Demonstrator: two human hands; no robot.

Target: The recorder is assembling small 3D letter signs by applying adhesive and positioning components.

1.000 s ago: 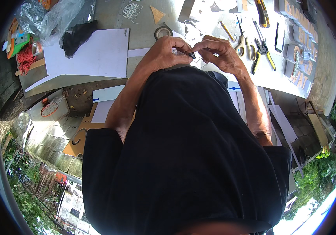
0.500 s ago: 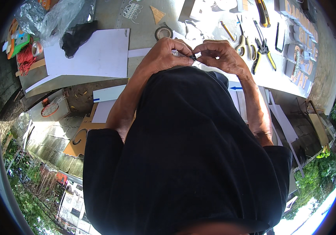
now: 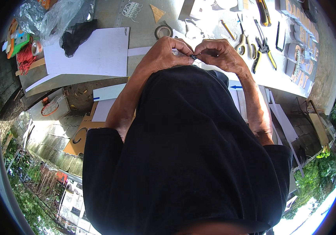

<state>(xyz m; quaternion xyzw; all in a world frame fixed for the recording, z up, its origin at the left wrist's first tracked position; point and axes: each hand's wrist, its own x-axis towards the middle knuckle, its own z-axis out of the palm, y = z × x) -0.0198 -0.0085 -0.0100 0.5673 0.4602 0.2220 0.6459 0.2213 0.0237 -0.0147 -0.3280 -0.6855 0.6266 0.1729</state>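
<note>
- Tape roll (image 3: 157, 32) sits near my left hand (image 3: 168, 53), which pinches a small black bit (image 3: 192, 56).
- My right hand (image 3: 223, 56) is beside it; I can't tell its grip.

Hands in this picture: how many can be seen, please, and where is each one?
2. The left hand is just left of a small dark piece, at its fingertips; the right hand is just right of it. Some fingers are partly hidden.
</note>
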